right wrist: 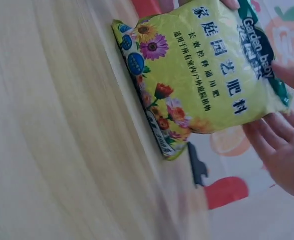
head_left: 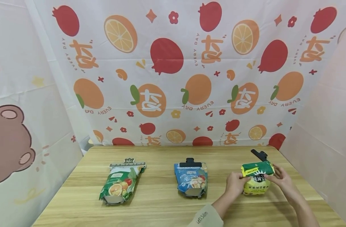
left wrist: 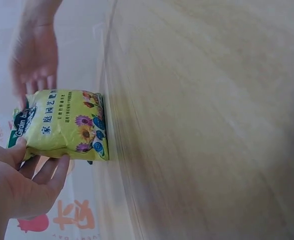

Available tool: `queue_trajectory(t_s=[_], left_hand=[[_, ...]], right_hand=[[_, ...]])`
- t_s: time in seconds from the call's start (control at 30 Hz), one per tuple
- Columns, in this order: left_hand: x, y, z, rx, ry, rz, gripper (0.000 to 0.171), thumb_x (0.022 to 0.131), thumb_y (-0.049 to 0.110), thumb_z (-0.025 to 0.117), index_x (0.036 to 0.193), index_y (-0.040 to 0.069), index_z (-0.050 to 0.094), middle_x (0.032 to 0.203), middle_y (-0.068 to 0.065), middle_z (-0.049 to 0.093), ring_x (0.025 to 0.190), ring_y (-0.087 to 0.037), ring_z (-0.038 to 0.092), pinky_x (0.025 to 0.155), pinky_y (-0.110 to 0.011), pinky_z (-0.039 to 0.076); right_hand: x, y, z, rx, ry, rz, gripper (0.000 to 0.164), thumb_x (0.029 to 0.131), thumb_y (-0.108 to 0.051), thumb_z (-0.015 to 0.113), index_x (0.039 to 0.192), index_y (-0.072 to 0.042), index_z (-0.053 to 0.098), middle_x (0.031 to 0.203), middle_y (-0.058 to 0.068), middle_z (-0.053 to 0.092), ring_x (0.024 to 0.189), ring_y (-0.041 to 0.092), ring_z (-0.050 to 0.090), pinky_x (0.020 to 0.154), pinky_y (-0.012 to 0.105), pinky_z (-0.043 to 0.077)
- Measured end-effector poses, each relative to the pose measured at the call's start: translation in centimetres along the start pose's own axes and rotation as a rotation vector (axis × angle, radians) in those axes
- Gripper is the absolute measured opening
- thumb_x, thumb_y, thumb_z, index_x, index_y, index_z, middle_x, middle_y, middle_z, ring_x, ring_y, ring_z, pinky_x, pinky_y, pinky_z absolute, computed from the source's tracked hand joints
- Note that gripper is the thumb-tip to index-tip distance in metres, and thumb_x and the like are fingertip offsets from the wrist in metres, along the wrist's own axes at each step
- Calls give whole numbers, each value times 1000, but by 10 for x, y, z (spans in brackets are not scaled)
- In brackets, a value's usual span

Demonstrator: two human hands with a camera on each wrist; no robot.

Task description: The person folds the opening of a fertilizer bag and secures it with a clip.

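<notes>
A yellow-and-green fertilizer bag (head_left: pixel 256 186) stands upright at the right of the table, flowers printed along its lower front. Its green top is folded over toward the front in the head view. My left hand (head_left: pixel 235 183) grips the bag's left side, thumb on the front and fingers round the edge, as the left wrist view also shows. At the opposite upper edge my right hand (right wrist: pixel 287 145) pinches the bag, thumb in front and fingers behind. A black bag clip (head_left: pixel 259 155) lies on the table just behind the bag.
A blue bag (head_left: pixel 190 181) with a black clip across its top stands mid-table. Further left leans a green-and-white bag (head_left: pixel 120 184) with a piano-key clip (head_left: pixel 128 164). Fruit-printed cloth (head_left: pixel 167 94) hangs behind the wooden table (head_left: pixel 153 208), with pale cloth at both sides.
</notes>
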State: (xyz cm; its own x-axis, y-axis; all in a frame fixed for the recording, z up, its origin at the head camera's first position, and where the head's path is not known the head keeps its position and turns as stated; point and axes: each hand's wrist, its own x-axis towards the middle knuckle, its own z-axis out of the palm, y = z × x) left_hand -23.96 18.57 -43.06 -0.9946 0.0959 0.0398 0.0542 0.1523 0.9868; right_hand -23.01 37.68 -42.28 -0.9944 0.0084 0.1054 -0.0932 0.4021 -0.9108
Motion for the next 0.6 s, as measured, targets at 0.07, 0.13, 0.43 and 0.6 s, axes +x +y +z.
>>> queue_trajectory(t_s=[0.07,0.13,0.43,0.6], left_hand=[[0,0,0,2,0,2,7,78,12,73,76,5,73,67,6,64,58,-2,55,50,-19,47],[1,0,0,0,-1,5,7,78,12,73,76,5,73,66,6,63,58,-2,55,50,-19,47],[3,-4,-3,19,-3,62,11,79,15,72,75,4,72,63,7,61,53,-1,52,47,-17,44],[1,-3,-5,-10,-17,58,9,79,14,73,81,5,72,71,4,65,61,-2,56,53,-17,47]], right_hand=[[-2,-5,1,-70,79,-112,72,90,-15,61,144,-1,15,142,26,23,122,41,30,89,33,41],[-3,-10,4,-148,158,-284,68,85,-5,66,142,-4,29,142,20,28,125,43,25,97,47,33],[2,-21,18,-670,201,-873,41,57,-4,81,96,-10,69,100,5,65,111,14,49,99,24,28],[3,-20,22,-720,166,-869,43,56,-1,82,95,-12,69,96,0,65,88,21,59,85,22,38]])
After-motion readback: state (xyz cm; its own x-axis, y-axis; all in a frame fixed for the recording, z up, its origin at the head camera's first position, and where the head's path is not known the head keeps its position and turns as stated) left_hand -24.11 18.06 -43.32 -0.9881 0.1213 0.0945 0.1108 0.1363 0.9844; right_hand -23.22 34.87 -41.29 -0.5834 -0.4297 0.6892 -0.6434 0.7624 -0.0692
